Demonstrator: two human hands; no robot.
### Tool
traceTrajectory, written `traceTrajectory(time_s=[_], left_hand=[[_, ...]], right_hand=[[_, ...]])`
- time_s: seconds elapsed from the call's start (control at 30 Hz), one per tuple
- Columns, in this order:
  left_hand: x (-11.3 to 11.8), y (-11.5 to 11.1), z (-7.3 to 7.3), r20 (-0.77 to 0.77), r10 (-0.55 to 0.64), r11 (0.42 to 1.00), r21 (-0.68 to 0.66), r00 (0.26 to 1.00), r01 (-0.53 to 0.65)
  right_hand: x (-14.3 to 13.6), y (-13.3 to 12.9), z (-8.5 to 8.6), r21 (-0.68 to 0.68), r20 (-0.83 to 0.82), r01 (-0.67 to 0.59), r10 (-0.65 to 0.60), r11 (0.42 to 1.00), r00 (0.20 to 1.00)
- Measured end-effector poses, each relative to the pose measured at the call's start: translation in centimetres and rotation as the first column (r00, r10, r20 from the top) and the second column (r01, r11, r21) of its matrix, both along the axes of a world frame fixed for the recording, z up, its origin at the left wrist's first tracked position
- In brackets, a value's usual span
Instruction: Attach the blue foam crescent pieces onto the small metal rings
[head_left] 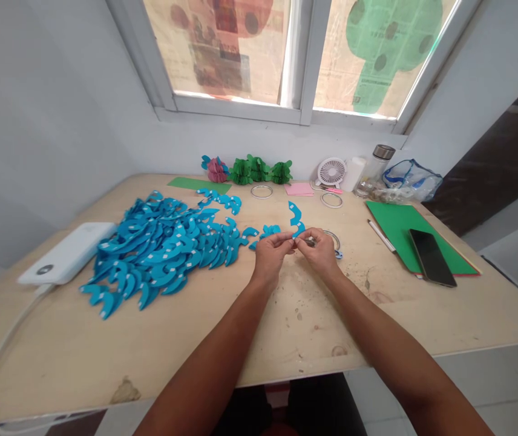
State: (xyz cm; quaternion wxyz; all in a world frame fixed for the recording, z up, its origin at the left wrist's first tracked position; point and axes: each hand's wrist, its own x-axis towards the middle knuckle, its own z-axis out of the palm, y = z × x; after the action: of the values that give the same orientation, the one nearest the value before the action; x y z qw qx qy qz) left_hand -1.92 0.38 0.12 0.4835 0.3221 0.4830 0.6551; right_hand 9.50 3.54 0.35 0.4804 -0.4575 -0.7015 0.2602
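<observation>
Blue paper strip pinched by left hand, right hand; stained wooden table below window

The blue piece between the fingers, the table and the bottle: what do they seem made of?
Blue piece: probably paper or thin card, matte, judging by its flat, cut-out curves.
Table: likely wood, pale and dull, with knot-like marks showing.
Bottle: clear glass or plastic, shiny and see-through; I can't tell which.
</observation>
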Motion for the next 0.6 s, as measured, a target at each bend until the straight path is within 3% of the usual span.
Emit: traceTrajectory(time_s=[0.6], left_hand=[[0.0,0.09,-0.13,-0.061,0.06,0.998,-0.012,0.996,-0.061]], right_hand=[[-0.04,-0.5,0.24,0.069,0.133,-0.012,0.003,0.998,0.991]])
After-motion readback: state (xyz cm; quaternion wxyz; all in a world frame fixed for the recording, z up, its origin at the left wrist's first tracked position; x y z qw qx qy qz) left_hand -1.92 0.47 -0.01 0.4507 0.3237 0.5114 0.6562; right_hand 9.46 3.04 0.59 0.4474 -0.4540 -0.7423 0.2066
